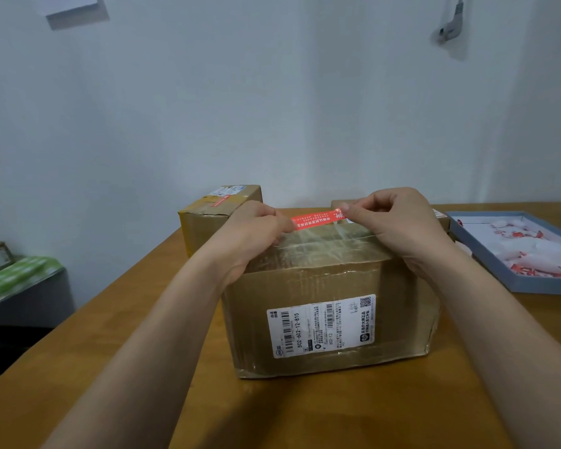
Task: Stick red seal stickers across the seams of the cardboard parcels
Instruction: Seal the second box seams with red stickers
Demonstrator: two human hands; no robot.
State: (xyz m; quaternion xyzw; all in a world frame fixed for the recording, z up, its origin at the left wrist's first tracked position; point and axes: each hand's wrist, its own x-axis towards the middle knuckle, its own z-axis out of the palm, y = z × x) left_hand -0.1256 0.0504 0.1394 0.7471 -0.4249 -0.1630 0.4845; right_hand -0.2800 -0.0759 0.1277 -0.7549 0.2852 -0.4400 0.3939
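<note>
Rectangular red seal sticker [316, 219] stretched flat over glossy taped cardboard parcel [327, 319], one end pinched by left hand [251, 236], other by right hand [399, 222], smooth wooden table [305, 413]

I have a single view, from the head camera. It looks forward and slightly down across the tabletop [110, 367] toward a pale wall [272, 92], wide-angle, bending the edges. It sits close: both forearms reach in from the bottom corners, and the box [321, 306] fills the lower centre.
</note>
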